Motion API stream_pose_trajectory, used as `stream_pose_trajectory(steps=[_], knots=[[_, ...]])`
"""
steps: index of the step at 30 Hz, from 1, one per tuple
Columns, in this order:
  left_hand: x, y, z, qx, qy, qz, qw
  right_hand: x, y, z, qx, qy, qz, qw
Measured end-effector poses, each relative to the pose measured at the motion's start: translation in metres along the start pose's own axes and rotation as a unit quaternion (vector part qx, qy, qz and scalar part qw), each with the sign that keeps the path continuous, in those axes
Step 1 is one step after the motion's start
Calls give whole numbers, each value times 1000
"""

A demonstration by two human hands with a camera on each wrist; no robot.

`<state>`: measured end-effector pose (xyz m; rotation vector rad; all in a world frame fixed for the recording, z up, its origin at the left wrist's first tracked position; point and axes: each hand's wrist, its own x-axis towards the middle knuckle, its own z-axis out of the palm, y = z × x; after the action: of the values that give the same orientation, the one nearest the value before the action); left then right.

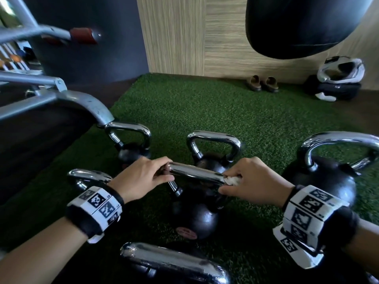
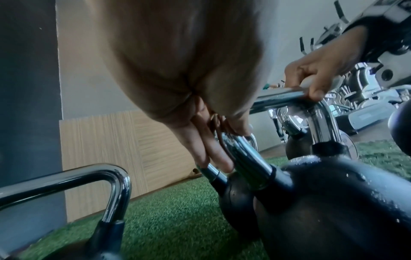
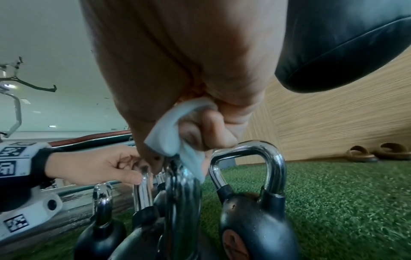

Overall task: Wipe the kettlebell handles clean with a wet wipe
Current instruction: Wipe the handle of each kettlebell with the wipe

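Note:
A black kettlebell (image 1: pixel 194 218) with a chrome handle (image 1: pixel 196 173) stands on the turf in the middle of the head view. My left hand (image 1: pixel 143 177) grips the handle's left corner, fingers curled over the bar (image 2: pixel 240 151). My right hand (image 1: pixel 252 185) holds a white wet wipe (image 1: pixel 232 179) wrapped on the handle's right end. In the right wrist view the wipe (image 3: pixel 175 133) hangs crumpled from my curled fingers (image 3: pixel 213 133) onto the chrome (image 3: pixel 180 184). The left wrist view shows the right hand (image 2: pixel 318 75) on the bar's far end.
Several more kettlebells stand around: back left (image 1: pixel 131 140), back centre (image 1: pixel 213 148), right (image 1: pixel 332 171), near left (image 1: pixel 88 177), near front (image 1: pixel 174 261). A grey machine frame (image 1: pixel 51 99) crowds the left. A punching bag (image 1: pixel 303 25) hangs above right. Sandals (image 1: pixel 262 83) and a helmet (image 1: pixel 340 70) lie by the wall.

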<state>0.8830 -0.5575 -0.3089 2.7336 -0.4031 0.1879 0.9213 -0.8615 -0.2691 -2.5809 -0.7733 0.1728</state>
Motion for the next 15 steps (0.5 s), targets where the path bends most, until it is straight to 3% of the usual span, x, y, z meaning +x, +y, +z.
stream_pose_trajectory(steps=[10, 15], knots=[[4, 3, -6, 34, -53, -49, 997, -14, -9, -2, -33, -23, 36, 999], [-1, 3, -9, 61, -101, -120, 986, -30, -25, -22, -66, -37, 90, 993]])
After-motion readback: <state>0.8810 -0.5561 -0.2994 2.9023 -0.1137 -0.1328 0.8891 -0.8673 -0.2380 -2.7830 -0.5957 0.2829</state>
